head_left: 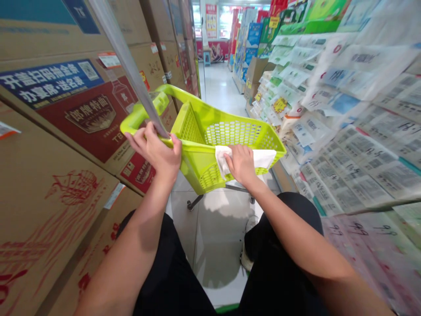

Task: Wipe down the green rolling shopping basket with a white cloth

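Observation:
A lime-green plastic shopping cart (pixel 194 164) with perforated sides stands in front of me, its basket holding nothing that I can see. My left hand (pixel 159 151) grips the cart's rim near the handle, beside a slanted metal pole (pixel 128 57). The pole passes in front of the handle; whether the fingers touch it I cannot tell. A white cloth (pixel 265 158) is draped over the near side rim of the basket. Closed over the cloth, my right hand (pixel 242 164) presses it against that rim, and its fingertips lie over the edge.
Stacked cardboard boxes (pixel 49 175) rise close on the left. Piles of plastic-wrapped paper packs (pixel 355 145) line the right side. Between them a tiled aisle (pixel 225 87) runs back to a blue stool (pixel 206 58). My knees flank the floor below the cart.

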Motion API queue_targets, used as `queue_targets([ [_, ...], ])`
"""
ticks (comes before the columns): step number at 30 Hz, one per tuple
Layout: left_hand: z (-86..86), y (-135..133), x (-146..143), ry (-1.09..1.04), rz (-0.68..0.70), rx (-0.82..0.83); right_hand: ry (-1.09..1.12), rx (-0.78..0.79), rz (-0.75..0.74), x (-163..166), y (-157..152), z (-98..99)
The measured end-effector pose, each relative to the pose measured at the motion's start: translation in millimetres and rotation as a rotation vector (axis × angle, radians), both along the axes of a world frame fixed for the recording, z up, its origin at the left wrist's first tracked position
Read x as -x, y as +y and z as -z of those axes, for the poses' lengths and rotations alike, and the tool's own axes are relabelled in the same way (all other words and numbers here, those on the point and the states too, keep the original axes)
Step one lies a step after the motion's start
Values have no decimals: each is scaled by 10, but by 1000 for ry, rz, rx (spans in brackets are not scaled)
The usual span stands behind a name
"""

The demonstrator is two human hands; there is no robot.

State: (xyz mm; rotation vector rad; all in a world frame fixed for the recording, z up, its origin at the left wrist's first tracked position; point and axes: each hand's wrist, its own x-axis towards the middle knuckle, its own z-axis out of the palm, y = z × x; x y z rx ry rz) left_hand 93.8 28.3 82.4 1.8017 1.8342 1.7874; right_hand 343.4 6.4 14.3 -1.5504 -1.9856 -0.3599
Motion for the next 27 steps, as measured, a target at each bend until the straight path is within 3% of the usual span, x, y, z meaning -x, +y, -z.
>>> queue_targets([
  [4,-50,25,50,15,76,32,65,2,-180,63,-28,-153],
  [8,-152,134,158,132,-50,-84,101,-48,-92,-183,125,-239],
  [13,-170,185,187,190,-94,-112,98,16,59,-192,267,-84],
  [20,-125,224,196,229,-192,-173,70,-116,93,111,96,134],
  [27,-125,187,281,194,-127,-132,-88,-72,98,-230,100,134],
])
